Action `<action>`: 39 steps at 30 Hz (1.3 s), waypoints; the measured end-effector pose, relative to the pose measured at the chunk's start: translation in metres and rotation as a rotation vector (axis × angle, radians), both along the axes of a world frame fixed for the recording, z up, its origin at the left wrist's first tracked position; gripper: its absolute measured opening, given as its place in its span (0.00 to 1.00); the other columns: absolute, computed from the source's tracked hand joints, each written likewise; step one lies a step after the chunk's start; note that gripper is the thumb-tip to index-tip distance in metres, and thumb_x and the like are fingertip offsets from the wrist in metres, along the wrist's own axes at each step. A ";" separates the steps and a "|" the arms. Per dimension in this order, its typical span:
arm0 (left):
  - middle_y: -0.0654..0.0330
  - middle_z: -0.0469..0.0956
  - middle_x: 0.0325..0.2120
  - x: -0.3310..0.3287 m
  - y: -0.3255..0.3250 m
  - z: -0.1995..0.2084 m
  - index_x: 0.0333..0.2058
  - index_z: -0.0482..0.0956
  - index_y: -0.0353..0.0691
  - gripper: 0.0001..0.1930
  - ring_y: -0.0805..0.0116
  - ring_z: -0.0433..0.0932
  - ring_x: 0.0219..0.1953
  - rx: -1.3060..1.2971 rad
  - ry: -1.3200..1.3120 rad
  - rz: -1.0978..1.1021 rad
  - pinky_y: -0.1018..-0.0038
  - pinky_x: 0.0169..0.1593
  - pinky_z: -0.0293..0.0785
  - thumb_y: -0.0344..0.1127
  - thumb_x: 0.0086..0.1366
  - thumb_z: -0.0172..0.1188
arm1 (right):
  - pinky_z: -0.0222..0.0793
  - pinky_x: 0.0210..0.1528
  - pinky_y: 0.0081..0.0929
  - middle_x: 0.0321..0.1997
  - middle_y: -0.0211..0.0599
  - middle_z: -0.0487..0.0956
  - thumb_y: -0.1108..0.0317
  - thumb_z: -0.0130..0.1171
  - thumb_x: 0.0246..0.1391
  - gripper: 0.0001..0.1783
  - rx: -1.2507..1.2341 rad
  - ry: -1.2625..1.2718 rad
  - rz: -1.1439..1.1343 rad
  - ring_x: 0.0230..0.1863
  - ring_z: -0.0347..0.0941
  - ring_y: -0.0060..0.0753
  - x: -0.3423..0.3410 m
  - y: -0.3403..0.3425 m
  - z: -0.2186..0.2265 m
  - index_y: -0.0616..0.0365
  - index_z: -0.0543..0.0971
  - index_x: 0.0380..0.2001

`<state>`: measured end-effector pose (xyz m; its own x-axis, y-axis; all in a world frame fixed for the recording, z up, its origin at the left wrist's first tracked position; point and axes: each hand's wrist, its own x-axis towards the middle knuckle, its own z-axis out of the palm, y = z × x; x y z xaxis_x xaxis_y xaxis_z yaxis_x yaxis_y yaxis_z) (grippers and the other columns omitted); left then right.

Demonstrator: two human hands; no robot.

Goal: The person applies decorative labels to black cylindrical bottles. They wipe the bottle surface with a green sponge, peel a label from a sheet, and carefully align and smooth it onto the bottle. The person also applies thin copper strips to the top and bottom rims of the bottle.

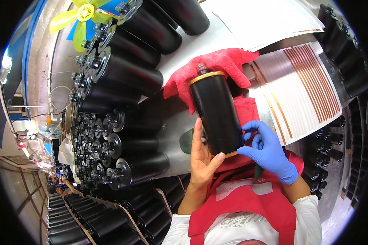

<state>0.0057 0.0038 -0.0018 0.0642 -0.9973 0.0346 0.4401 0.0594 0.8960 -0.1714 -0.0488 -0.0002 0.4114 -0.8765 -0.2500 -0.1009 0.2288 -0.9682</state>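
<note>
A black cylindrical bottle [217,112] lies tilted in front of me, its clear knobbed neck pointing away. A gold band [206,76] circles its far shoulder, and a short piece of gold strip [232,154] shows along its near rim. My bare left hand [204,157] holds the near end, fingers stretched up the left side and thumb at the rim. On the right side, my blue-gloved right hand [268,153] has its thumb and index finger bent against the lower edge, at the end of the gold strip. A red cloth [216,61] lies beneath the bottle.
To the right lies a white backing sheet [290,81] with rows of copper-gold strips. Several black bottles [126,75] lie stacked at left on the metal table [171,134]; more fill racks [86,216] at lower left. A yellow-green fan [84,14] stands far left.
</note>
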 end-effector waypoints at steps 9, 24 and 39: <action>0.48 0.48 0.65 0.007 -0.001 -0.001 0.67 0.30 0.41 0.47 0.56 0.56 0.65 -0.028 0.197 -0.077 0.63 0.65 0.54 0.16 0.56 0.51 | 0.60 0.23 0.11 0.34 0.28 0.70 0.66 0.73 0.38 0.31 -0.037 0.070 -0.035 0.18 0.59 0.09 0.007 0.004 0.010 0.58 0.70 0.46; 0.46 0.48 0.66 0.038 0.007 -0.023 0.66 0.38 0.32 0.51 0.54 0.49 0.68 -0.126 -0.710 -0.095 0.65 0.67 0.44 0.24 0.50 0.64 | 0.61 0.23 0.14 0.42 0.32 0.70 0.75 0.67 0.40 0.29 -0.259 0.163 -0.103 0.18 0.61 0.13 0.020 0.017 0.018 0.61 0.69 0.48; 0.34 0.52 0.62 0.011 -0.003 -0.024 0.58 0.64 0.30 0.42 0.41 0.56 0.64 -0.380 -0.871 0.239 0.61 0.62 0.56 0.28 0.42 0.73 | 0.56 0.23 0.09 0.39 0.26 0.69 0.74 0.68 0.41 0.30 -0.410 0.168 -0.219 0.21 0.59 0.09 0.032 0.026 0.011 0.57 0.69 0.50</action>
<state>0.0163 0.0008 -0.0261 0.0633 -0.8741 0.4817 -0.4271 0.4124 0.8046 -0.1395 -0.0223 0.0103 0.1900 -0.9780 0.0864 -0.2551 -0.1342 -0.9576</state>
